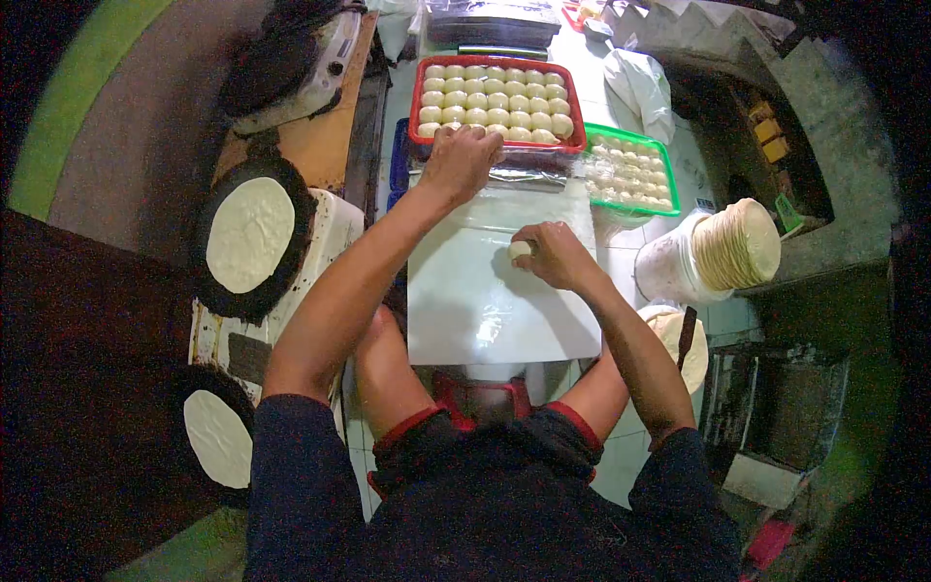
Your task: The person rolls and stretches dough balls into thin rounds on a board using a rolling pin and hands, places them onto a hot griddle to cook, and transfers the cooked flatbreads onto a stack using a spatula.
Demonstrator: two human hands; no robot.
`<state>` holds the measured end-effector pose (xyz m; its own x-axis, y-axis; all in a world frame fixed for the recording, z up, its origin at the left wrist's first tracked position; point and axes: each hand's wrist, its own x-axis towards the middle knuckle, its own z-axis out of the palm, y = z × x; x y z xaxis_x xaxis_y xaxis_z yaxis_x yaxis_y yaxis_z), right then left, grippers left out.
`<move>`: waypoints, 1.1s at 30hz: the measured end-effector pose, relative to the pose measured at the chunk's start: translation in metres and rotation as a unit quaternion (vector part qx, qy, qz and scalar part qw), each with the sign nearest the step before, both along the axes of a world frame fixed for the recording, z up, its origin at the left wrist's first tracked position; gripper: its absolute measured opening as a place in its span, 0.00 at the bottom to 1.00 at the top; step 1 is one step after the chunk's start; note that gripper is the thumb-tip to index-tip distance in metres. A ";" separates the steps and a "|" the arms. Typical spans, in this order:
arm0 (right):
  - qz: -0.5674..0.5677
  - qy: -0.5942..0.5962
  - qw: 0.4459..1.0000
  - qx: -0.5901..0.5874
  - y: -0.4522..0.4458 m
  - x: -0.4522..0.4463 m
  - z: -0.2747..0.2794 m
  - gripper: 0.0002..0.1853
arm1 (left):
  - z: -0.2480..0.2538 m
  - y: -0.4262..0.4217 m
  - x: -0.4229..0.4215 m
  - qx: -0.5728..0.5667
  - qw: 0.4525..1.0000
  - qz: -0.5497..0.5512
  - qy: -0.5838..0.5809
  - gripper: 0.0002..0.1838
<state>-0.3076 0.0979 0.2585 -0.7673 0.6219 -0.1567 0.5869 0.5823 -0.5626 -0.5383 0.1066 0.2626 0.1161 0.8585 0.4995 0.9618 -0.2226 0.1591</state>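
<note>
My left hand (464,160) reaches over the near edge of a red tray (580,116) filled with rows of round, pale dough balls (497,100). Its fingers are bent around a dough ball in the front row; the fingertips are partly hidden. Above a smooth white board (465,281) between my legs, my right hand (560,254) pinches a single dough ball (521,249) between thumb and fingers. The board has a wet, oily shine.
A green tray (671,184) of dough balls under clear film stands right of the red one. Flat dough rounds lie on two black griddles (303,209) at left. A stack of flatbreads (742,242) tops a white bucket (669,260); a dark-handled spatula (688,330) rests below.
</note>
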 end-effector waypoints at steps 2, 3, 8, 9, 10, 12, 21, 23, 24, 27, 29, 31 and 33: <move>0.013 -0.016 1.000 0.011 0.003 -0.004 0.004 0.17 | 0.000 0.000 -0.001 0.004 1.000 -0.002 0.001 0.10; 0.021 -0.014 0.999 0.021 0.004 -0.006 0.005 0.17 | 0.000 -0.001 -0.001 0.003 1.000 0.000 0.003 0.10; 0.040 -0.006 0.997 0.064 0.007 -0.006 -0.008 0.15 | 0.004 -0.004 0.000 -0.010 1.000 -0.001 -0.023 0.09; 0.041 -0.026 0.998 0.049 0.007 -0.009 -0.005 0.15 | 0.005 -0.004 0.000 -0.017 1.000 -0.001 -0.025 0.09; 0.042 -0.046 0.997 0.034 0.007 -0.011 -0.003 0.15 | 0.005 -0.004 0.000 -0.024 0.999 -0.002 -0.027 0.09; 0.045 -0.053 0.997 0.039 0.007 -0.012 -0.003 0.15 | 0.005 -0.005 0.000 -0.022 0.999 0.000 -0.028 0.09; 0.033 0.048 0.986 -0.158 0.010 -0.008 -0.050 0.16 | 0.003 -0.006 -0.004 -0.029 0.999 0.001 -0.045 0.09; -0.007 0.053 0.968 -0.245 0.017 -0.004 -0.109 0.20 | 0.003 -0.008 -0.004 -0.036 0.998 -0.001 -0.051 0.09; -0.002 0.035 0.978 -0.205 0.017 -0.003 -0.116 0.22 | 0.003 -0.010 -0.004 -0.034 0.998 -0.003 -0.053 0.09; 0.038 0.058 0.994 0.082 0.011 0.006 -0.135 0.31 | 0.002 -0.016 -0.005 -0.052 0.996 -0.007 -0.075 0.09; 0.007 0.064 0.996 0.060 0.009 0.008 -0.142 0.36 | 0.002 -0.020 -0.003 -0.041 0.996 -0.012 -0.081 0.08; -0.002 -0.007 1.000 0.004 0.004 0.000 -0.129 0.44 | 0.003 -0.023 -0.003 0.007 0.997 -0.019 -0.068 0.06; 0.004 0.005 0.993 0.114 -0.003 -0.009 -0.146 0.44 | 0.004 -0.027 -0.001 0.019 0.996 -0.030 -0.083 0.04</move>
